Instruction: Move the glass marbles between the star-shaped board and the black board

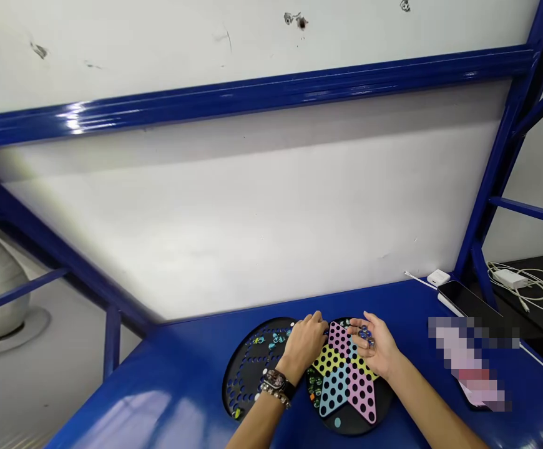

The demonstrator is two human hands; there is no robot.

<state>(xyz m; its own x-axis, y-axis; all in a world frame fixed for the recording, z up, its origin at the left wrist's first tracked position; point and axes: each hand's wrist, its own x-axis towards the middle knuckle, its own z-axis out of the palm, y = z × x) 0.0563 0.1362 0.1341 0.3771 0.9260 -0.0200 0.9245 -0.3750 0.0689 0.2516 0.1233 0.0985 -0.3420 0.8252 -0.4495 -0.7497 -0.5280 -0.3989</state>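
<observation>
A round black Chinese-checkers board [346,424] with a coloured star of pink, yellow and blue points lies on the blue table. Beside it on the left lies a second black round board [243,374] with blue holes and a few marbles. My left hand [305,344] rests palm down between the two boards, its fingers curled at the top of the star. It wears a watch and a bead bracelet. My right hand [375,347] is cupped palm up over the star's right side, holding several dark blue marbles [366,333].
A phone [463,299] and a white earbud case [438,277] lie at the table's back right, with a white charger and cables [524,282] beyond. A blurred-out object [470,365] lies to the right. Blue metal frame posts [487,206] stand around the table.
</observation>
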